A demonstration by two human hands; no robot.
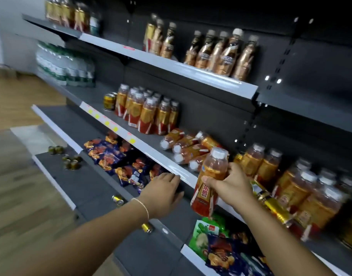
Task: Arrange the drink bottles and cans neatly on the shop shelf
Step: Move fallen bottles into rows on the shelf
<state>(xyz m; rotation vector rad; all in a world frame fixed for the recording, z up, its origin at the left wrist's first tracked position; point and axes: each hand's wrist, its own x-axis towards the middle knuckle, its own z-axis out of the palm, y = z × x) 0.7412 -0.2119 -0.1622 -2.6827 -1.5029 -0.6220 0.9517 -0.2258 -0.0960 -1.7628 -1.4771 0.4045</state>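
My right hand [229,184] grips an orange drink bottle [208,182] with a white cap, held upright in front of the middle shelf's rail [151,150]. My left hand [163,193] rests with curled fingers under that rail and holds nothing that I can see. Several of the same bottles [188,149] lie on their sides on the middle shelf just behind the held bottle. A tidy upright group of bottles [147,112] stands further left, with a gold can [109,101] beside it. More upright bottles [302,186] crowd the shelf to the right.
The top shelf [191,70] carries brown bottles [221,54]. Water bottles [65,64] stand far left. Snack bags [119,158] lie on the lower shelf, more snack bags [217,248] below my right arm. Loose gold cans [71,162] sit on the bottom shelf. Wooden floor lies left.
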